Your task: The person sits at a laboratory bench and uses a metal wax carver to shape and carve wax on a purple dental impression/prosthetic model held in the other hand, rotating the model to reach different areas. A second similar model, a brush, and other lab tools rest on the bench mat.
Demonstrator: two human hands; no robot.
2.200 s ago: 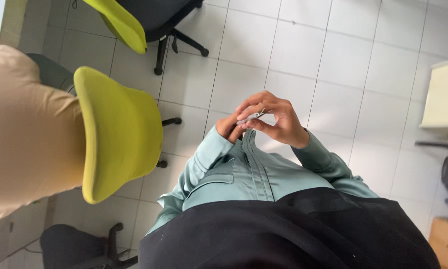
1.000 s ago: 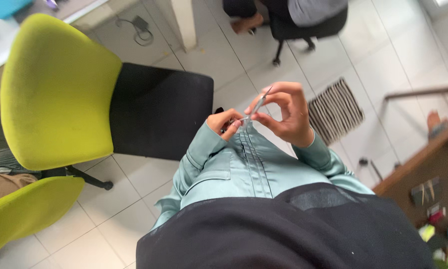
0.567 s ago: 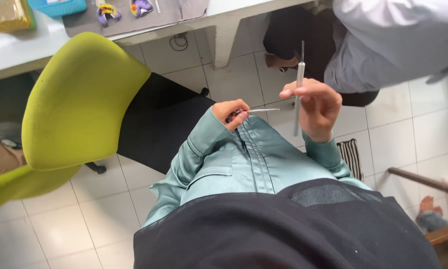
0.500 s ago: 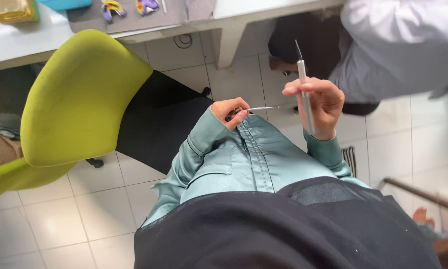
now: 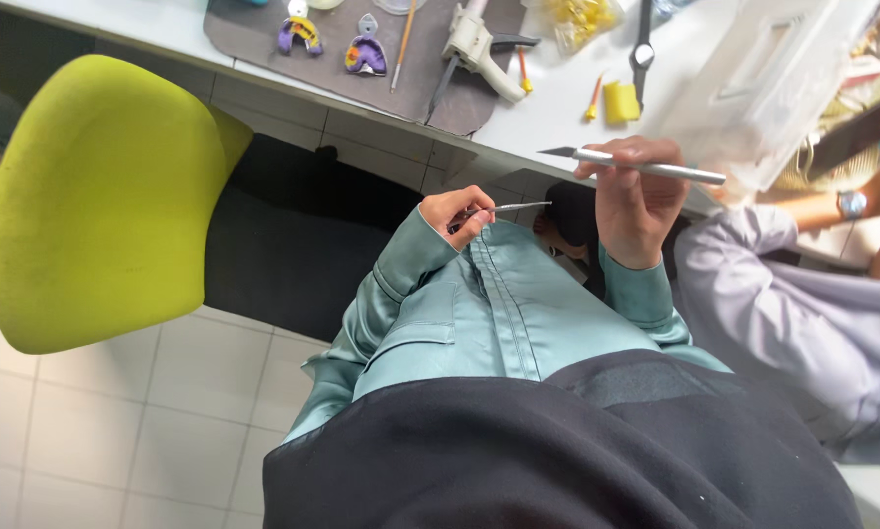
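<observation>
My left hand (image 5: 456, 211) pinches a thin metal blade (image 5: 514, 207) that points right, held close to my teal jacket front. My right hand (image 5: 636, 201) is raised a little higher and to the right. It grips a silver knife handle (image 5: 650, 168) that lies nearly level, its pointed tip toward the left. The two tools are apart, with the blade's end just below and left of the handle's tip. Both hands hover in front of the white table's edge (image 5: 518, 147).
A yellow-green chair (image 5: 97, 196) stands at the left. The table holds a grey mat (image 5: 361, 88) with purple impression trays (image 5: 366, 57), a white dispensing gun (image 5: 474, 44), a wristwatch (image 5: 642, 54), a yellow block (image 5: 618, 101) and a clear box (image 5: 753, 78). Another person's pale sleeve (image 5: 802, 294) is at the right.
My hands have moved apart. The right hand turned the silver handle from upright to nearly level. The view swung up from the floor to the table.
</observation>
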